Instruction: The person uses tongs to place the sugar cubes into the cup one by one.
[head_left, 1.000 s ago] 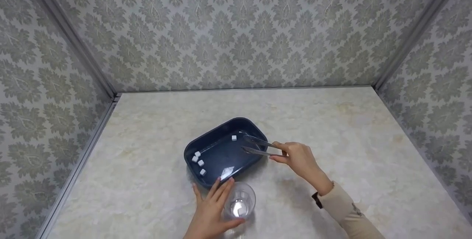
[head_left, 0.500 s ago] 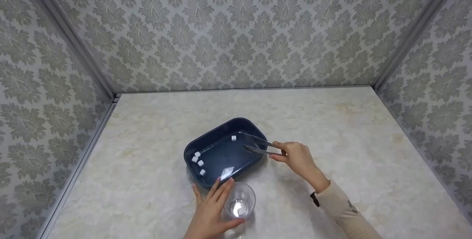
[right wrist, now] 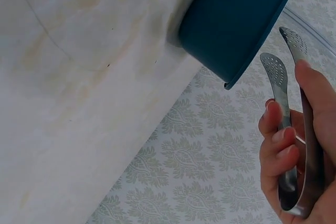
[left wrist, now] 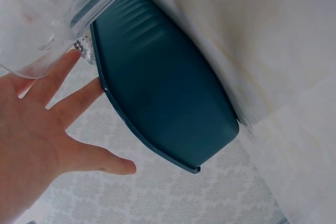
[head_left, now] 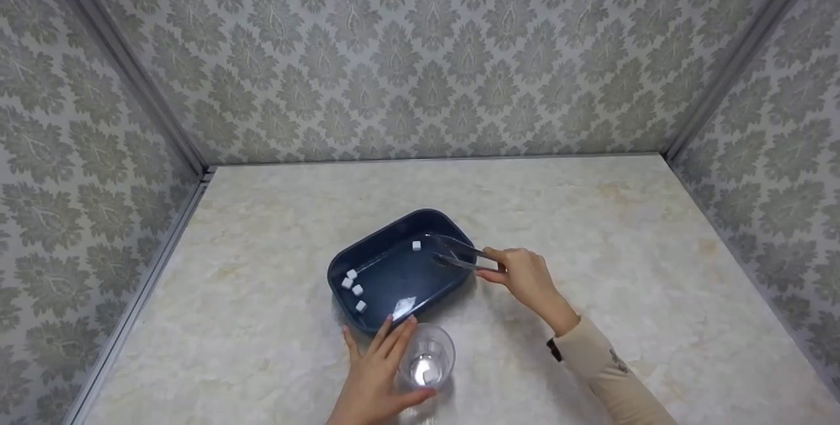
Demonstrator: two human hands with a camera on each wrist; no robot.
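My right hand [head_left: 527,279] grips metal tongs [right wrist: 310,156] with perforated tips, which stand apart with nothing between them. In the head view the tongs reach over the right end of a dark blue tray [head_left: 392,236]. Just left of their tips lies one small white cube [head_left: 417,246]; several more white cubes [head_left: 357,290] sit at the tray's left end. My left hand [head_left: 373,372] holds a clear cup [head_left: 441,346] between thumb and index finger, in front of the tray. Its other fingers [left wrist: 79,103] spread toward the tray, one at the rim.
The pale marbled table [head_left: 262,215] carries the tray and cup. Patterned walls [head_left: 420,58] enclose it at the back and both sides, with grey metal strips at the corners.
My right hand has shifted slightly left and away from me, taking the tongs a little farther over the tray. The left hand, cup, tray and cubes keep their places.
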